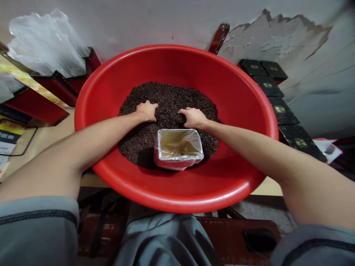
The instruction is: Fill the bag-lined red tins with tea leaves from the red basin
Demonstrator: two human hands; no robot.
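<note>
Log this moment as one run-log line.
left hand: in dark loose leaves | right hand: in leaves | lined box: upright, nearly empty | basin: red

l hand (pixel 148 111) & r hand (pixel 193 117) apart, fingers bent, arms fwd

I see a smooth, glossy red plastic basin (pixel 177 192), dark rough matt flakes (pixel 169 103), and crinkled clear plastic lining (pixel 180 142)

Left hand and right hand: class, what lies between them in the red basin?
Head view: only dark loose material lies between the left hand and right hand.
</note>
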